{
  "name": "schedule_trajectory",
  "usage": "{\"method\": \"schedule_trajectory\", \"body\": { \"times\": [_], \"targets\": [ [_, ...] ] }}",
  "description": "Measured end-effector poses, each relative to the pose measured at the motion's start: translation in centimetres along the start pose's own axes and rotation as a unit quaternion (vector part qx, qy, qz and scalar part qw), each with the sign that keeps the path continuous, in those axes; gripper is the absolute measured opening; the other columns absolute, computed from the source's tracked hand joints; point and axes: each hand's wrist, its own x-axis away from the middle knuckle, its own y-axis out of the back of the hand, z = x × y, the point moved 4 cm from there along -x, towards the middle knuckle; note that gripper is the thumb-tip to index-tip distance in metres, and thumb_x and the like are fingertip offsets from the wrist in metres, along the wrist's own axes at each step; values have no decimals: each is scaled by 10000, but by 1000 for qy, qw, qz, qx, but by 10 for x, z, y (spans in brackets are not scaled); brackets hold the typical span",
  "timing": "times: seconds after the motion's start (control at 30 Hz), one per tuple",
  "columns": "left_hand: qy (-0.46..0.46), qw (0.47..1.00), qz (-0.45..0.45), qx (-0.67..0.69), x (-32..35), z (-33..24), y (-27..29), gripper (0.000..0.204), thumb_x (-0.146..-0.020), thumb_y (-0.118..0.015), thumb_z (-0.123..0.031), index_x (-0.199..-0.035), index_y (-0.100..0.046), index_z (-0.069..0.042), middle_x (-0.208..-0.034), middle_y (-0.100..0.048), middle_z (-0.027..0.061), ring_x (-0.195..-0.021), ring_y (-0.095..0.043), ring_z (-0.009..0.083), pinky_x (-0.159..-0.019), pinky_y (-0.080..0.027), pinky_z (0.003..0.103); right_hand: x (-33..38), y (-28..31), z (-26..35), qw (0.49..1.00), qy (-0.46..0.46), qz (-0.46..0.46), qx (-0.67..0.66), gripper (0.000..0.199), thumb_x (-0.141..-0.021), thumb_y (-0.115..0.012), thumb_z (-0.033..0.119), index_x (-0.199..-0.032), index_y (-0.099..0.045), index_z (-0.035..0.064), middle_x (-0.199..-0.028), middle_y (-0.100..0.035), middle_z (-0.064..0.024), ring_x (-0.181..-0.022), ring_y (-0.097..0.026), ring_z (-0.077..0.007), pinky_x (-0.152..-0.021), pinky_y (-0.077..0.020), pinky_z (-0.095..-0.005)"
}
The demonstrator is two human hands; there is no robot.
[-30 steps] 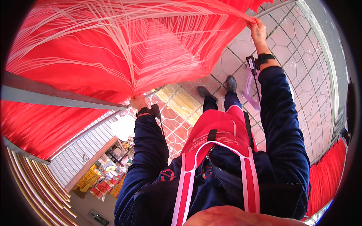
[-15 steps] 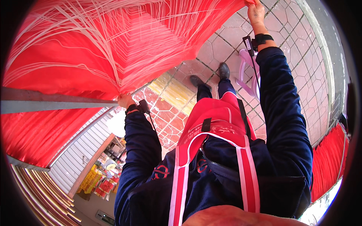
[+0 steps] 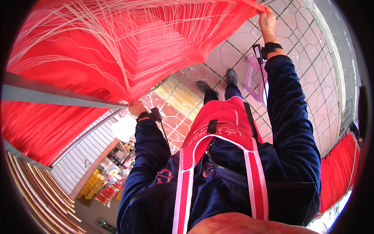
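A large sheet of red cloth (image 3: 97, 64), crossed by many pale loose strands, stretches over the upper left. My right hand (image 3: 267, 21), raised at the top right, is closed on the cloth's edge. My left hand (image 3: 136, 108) is closed at the cloth's lower corner, beside the end of a grey metal bar (image 3: 66, 96). Whether it also grips the bar is hidden. Between the two hands the cloth's lower edge hangs taut in a slanting line. Both wrists carry black straps with small devices.
A pink plastic stool (image 3: 251, 78) stands on the tiled pavement (image 3: 307, 78), right of my shoes (image 3: 231, 77). To the left are a corrugated metal panel (image 3: 76, 136) and shelves with packaged goods (image 3: 103, 189). More red cloth (image 3: 338, 175) hangs at the lower right.
My right hand has come slightly lower, with the cloth edge in it. My left hand and the bar's end have shifted a little to the right, and the cloth has moved with them.
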Motion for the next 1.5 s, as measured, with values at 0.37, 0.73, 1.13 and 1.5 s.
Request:
{"method": "schedule_trajectory", "body": {
  "times": [0.37, 0.73, 1.13, 1.5],
  "targets": [
    [-214, 951, 197, -106, 104, -18, 34, 296, -961, -521, -213, -873, -656, 35, -683, -688, 142, -613, -682, 260, -572, -522, 380, 99, -48, -13, 968, 3, 243, -66, 255, -859, -513, 143, -1065, -659, 115, -913, -690, -189, -902, -659, -384, -784, -517, -461],
    [-140, 953, 247, -109, 70, 2, 42, 336, -949, -515, -229, -829, -664, 48, -650, -689, 122, -575, -671, 206, -563, -527, 353, 72, -32, 10, 977, 46, 207, -17, 305, -900, -425, 165, -1036, -666, 37, -859, -713, -170, -856, -699, -323, -773, -532, -388],
    [-185, 891, 375, -177, 130, -20, -7, 349, -964, -554, -265, -839, -686, 33, -658, -690, 111, -607, -682, 184, -602, -537, 327, 143, -76, 9, 933, 118, 338, 41, 256, -848, -522, 176, -1051, -626, 60, -971, -653, -264, -946, -616, -459, -818, -506, -532],
    [-183, 855, 390, -287, 152, -32, -32, 395, -902, -556, -379, -873, -710, -16, -824, -680, 231, -832, -666, 418, -780, -520, 511, 146, -68, 111, 861, 222, 447, 94, 306, -953, -489, 296, -1073, -669, 80, -1046, -673, -200, -1025, -622, -388, -891, -498, -453]
  ]
}}
